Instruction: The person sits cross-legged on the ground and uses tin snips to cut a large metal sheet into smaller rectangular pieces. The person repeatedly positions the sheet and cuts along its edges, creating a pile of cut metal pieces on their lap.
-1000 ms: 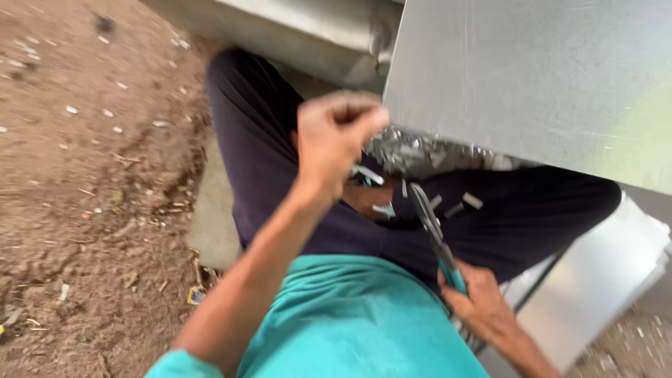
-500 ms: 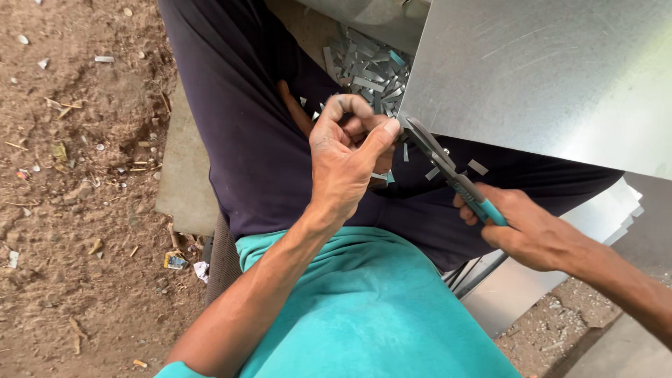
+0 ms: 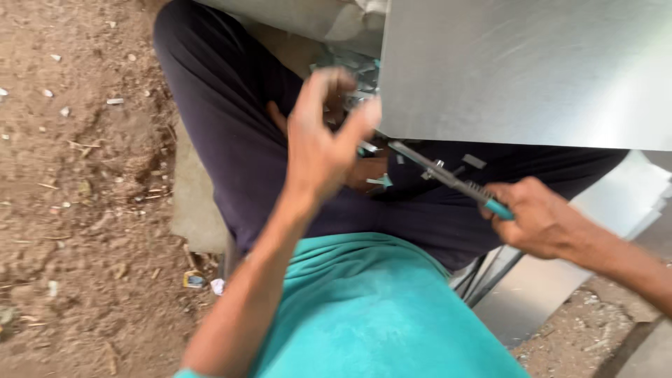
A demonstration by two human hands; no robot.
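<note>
My right hand (image 3: 539, 220) grips the teal handles of metal snips (image 3: 448, 180), whose blades point left toward the lower edge of a large grey metal sheet (image 3: 525, 70). My left hand (image 3: 325, 140) is raised beside the sheet's left corner, thumb and fingers spread, blurred; it looks as if it touches the corner, but I cannot tell whether it grips it. I am seated, with dark trousers (image 3: 231, 140) and a teal shirt (image 3: 371, 308) below the hands.
Small shiny metal offcuts (image 3: 350, 66) lie in a pile past my knees. More flat metal sheets (image 3: 560, 280) lie at the lower right. Bare dirt ground (image 3: 77, 189) with scraps and a concrete slab (image 3: 196, 210) fill the left.
My left hand has lifted from near the snips up to the sheet's corner and its fingers have spread. My right hand with the snips has shifted a little left and up.
</note>
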